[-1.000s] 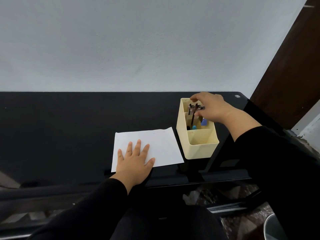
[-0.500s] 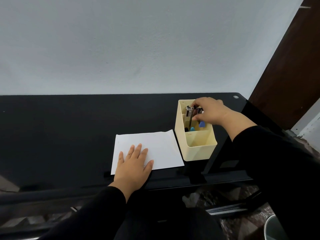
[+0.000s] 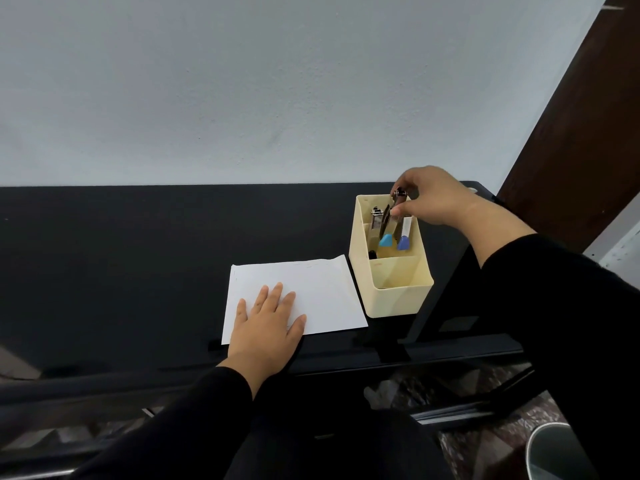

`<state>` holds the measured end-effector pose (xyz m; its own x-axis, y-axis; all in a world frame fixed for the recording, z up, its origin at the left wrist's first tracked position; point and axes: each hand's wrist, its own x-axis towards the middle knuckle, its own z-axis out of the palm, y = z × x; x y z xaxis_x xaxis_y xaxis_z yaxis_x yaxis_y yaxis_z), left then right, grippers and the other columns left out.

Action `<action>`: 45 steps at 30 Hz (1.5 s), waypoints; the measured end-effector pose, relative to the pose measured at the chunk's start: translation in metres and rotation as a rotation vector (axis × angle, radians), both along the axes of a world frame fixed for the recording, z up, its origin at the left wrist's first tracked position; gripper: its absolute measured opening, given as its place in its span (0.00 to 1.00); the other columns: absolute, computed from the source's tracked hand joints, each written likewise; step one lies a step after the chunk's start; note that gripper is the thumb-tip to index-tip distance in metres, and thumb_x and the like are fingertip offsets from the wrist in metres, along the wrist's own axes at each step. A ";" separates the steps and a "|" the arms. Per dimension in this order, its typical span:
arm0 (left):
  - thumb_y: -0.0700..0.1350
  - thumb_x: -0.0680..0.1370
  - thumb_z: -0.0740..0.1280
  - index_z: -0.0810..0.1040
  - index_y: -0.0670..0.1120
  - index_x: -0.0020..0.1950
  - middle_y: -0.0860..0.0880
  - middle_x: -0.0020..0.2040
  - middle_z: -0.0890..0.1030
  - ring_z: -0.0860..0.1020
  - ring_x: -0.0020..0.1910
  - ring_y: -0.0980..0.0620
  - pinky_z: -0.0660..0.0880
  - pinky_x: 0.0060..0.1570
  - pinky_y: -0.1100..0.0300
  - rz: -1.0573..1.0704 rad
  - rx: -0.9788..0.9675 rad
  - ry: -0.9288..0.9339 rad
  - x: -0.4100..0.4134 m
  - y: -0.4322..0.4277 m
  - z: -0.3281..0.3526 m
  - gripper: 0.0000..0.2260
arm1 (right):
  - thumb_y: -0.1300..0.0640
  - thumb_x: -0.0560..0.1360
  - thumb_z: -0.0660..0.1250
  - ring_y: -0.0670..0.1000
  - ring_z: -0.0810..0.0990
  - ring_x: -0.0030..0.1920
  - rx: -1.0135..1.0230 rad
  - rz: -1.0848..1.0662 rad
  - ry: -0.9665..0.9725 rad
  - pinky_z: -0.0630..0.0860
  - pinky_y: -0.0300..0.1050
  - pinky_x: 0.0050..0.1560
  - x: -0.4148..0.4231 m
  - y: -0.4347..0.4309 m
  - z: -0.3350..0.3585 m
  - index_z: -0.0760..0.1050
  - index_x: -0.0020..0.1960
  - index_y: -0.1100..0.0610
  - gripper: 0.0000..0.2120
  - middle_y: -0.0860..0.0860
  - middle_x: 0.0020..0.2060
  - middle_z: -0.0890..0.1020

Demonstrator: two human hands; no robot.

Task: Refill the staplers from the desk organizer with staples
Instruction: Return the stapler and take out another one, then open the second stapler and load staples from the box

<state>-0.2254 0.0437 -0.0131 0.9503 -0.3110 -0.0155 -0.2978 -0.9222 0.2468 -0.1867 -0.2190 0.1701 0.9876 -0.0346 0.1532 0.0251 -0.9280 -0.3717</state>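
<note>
Black desk (image 3: 138,254): right hand (image 3: 433,195) pinches near-upright stapler (image 3: 399,197) in organizer (image 3: 391,299), left hand (image 3: 266,327) spread on paper (image 3: 322,289).

Cream plastic desk organizer (image 3: 391,301), open-topped, divided into compartments, upright at the right. In the middle compartment, three staplers on end: chrome stapler (image 3: 375,220) at left, light-blue-tipped stapler (image 3: 385,240) and darker-blue-tipped stapler (image 3: 403,242) to its right, tips down. Light-blue-tipped one tilted, chrome top above the rim, pinched by the right hand (image 3: 433,199).
</note>
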 end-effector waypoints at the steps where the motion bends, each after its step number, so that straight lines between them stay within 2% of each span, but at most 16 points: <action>1: 0.59 0.79 0.44 0.49 0.53 0.75 0.53 0.76 0.45 0.40 0.74 0.53 0.37 0.70 0.48 -0.003 0.002 0.005 0.000 0.000 0.001 0.25 | 0.56 0.67 0.73 0.51 0.76 0.51 0.008 0.010 -0.019 0.72 0.53 0.58 -0.001 0.000 0.004 0.75 0.48 0.52 0.12 0.49 0.46 0.78; 7: 0.58 0.79 0.45 0.49 0.51 0.75 0.53 0.76 0.45 0.40 0.74 0.54 0.36 0.70 0.49 -0.006 -0.031 0.035 0.001 0.002 0.011 0.26 | 0.57 0.68 0.72 0.47 0.74 0.51 0.044 0.031 -0.171 0.70 0.47 0.57 -0.012 0.008 0.029 0.74 0.47 0.52 0.10 0.46 0.45 0.77; 11: 0.58 0.79 0.48 0.50 0.49 0.75 0.52 0.76 0.48 0.42 0.74 0.54 0.38 0.71 0.51 -0.010 -0.110 0.008 0.004 0.004 0.025 0.26 | 0.58 0.69 0.71 0.46 0.74 0.49 0.088 0.062 -0.229 0.67 0.34 0.42 -0.019 0.023 0.038 0.73 0.47 0.52 0.09 0.47 0.45 0.78; 14: 0.55 0.79 0.54 0.52 0.48 0.75 0.52 0.76 0.51 0.46 0.74 0.55 0.43 0.71 0.56 -0.027 -0.266 0.008 0.007 0.004 0.039 0.27 | 0.59 0.69 0.72 0.45 0.75 0.43 0.182 0.076 -0.240 0.67 0.30 0.38 -0.024 0.040 0.039 0.73 0.46 0.52 0.10 0.46 0.40 0.77; 17: 0.51 0.77 0.62 0.55 0.48 0.74 0.53 0.75 0.57 0.53 0.73 0.56 0.52 0.66 0.64 -0.005 -0.532 0.004 0.008 0.004 0.053 0.28 | 0.61 0.68 0.72 0.46 0.77 0.41 0.388 0.075 -0.196 0.74 0.35 0.42 -0.027 0.058 0.030 0.74 0.46 0.54 0.10 0.48 0.40 0.78; 20: 0.49 0.74 0.68 0.58 0.50 0.73 0.53 0.72 0.63 0.62 0.69 0.57 0.58 0.62 0.65 0.018 -0.713 -0.043 0.008 0.004 0.065 0.30 | 0.63 0.69 0.72 0.51 0.78 0.42 0.588 0.060 -0.120 0.76 0.44 0.47 -0.027 0.076 0.010 0.74 0.47 0.56 0.10 0.51 0.41 0.79; 24: 0.46 0.70 0.72 0.64 0.50 0.69 0.55 0.62 0.70 0.71 0.57 0.61 0.69 0.54 0.68 -0.015 -0.899 -0.083 0.005 0.005 0.077 0.30 | 0.66 0.72 0.68 0.49 0.80 0.38 0.944 0.036 0.026 0.77 0.42 0.41 -0.028 0.098 -0.022 0.72 0.50 0.61 0.09 0.52 0.38 0.77; 27: 0.43 0.70 0.73 0.70 0.50 0.64 0.55 0.53 0.74 0.77 0.47 0.58 0.74 0.48 0.68 0.036 -0.986 -0.100 0.002 0.008 0.081 0.24 | 0.65 0.74 0.65 0.50 0.81 0.37 1.214 -0.014 0.176 0.76 0.41 0.37 -0.028 0.111 -0.044 0.72 0.48 0.62 0.04 0.54 0.37 0.80; 29: 0.41 0.70 0.73 0.75 0.51 0.56 0.54 0.48 0.77 0.78 0.42 0.58 0.76 0.44 0.67 0.090 -1.041 -0.114 0.001 0.012 0.082 0.16 | 0.64 0.75 0.64 0.51 0.83 0.37 1.348 -0.066 0.275 0.76 0.41 0.37 -0.028 0.117 -0.057 0.73 0.46 0.60 0.00 0.54 0.36 0.81; 31: 0.41 0.71 0.72 0.77 0.53 0.48 0.54 0.44 0.78 0.77 0.39 0.57 0.76 0.41 0.66 0.112 -1.018 -0.144 0.001 0.016 0.082 0.10 | 0.63 0.76 0.62 0.51 0.83 0.37 1.432 -0.109 0.340 0.76 0.42 0.38 -0.029 0.122 -0.068 0.73 0.47 0.60 0.02 0.55 0.38 0.82; 34: 0.41 0.71 0.71 0.77 0.55 0.45 0.56 0.41 0.76 0.74 0.37 0.57 0.72 0.37 0.70 0.100 -0.933 -0.181 0.001 0.023 0.080 0.09 | 0.59 0.78 0.60 0.51 0.83 0.38 1.402 -0.133 0.445 0.77 0.43 0.38 -0.032 0.128 -0.081 0.74 0.46 0.60 0.06 0.56 0.40 0.81; 36: 0.42 0.72 0.71 0.80 0.52 0.47 0.57 0.40 0.76 0.74 0.37 0.57 0.71 0.37 0.69 0.095 -0.873 -0.180 0.000 0.027 0.077 0.07 | 0.56 0.79 0.59 0.52 0.83 0.41 1.274 -0.167 0.536 0.77 0.44 0.40 -0.035 0.132 -0.087 0.75 0.47 0.59 0.09 0.56 0.41 0.81; 38: 0.42 0.72 0.71 0.81 0.49 0.48 0.57 0.40 0.76 0.75 0.37 0.55 0.70 0.38 0.67 0.092 -0.803 -0.162 -0.001 0.030 0.074 0.06 | 0.51 0.78 0.59 0.53 0.80 0.45 1.072 -0.185 0.582 0.75 0.44 0.42 -0.039 0.137 -0.090 0.74 0.53 0.58 0.12 0.55 0.46 0.78; 40: 0.42 0.72 0.71 0.80 0.49 0.47 0.56 0.40 0.76 0.75 0.37 0.55 0.71 0.38 0.66 0.097 -0.763 -0.130 -0.001 0.033 0.072 0.05 | 0.46 0.77 0.59 0.50 0.76 0.48 0.887 -0.170 0.517 0.73 0.44 0.44 -0.041 0.142 -0.093 0.72 0.55 0.56 0.14 0.51 0.49 0.75; 43: 0.42 0.72 0.71 0.79 0.50 0.43 0.54 0.40 0.75 0.75 0.38 0.55 0.72 0.39 0.64 0.081 -0.715 -0.079 -0.002 0.036 0.068 0.03 | 0.43 0.77 0.58 0.41 0.72 0.42 0.791 -0.006 0.284 0.68 0.36 0.40 -0.047 0.147 -0.095 0.71 0.47 0.50 0.11 0.42 0.42 0.74; 45: 0.42 0.72 0.70 0.80 0.50 0.43 0.56 0.38 0.73 0.72 0.37 0.57 0.67 0.37 0.69 0.049 -0.654 -0.072 -0.002 0.036 0.066 0.03 | 0.43 0.75 0.60 0.41 0.73 0.39 0.744 0.115 0.211 0.68 0.35 0.36 -0.052 0.150 -0.096 0.76 0.43 0.51 0.14 0.42 0.40 0.77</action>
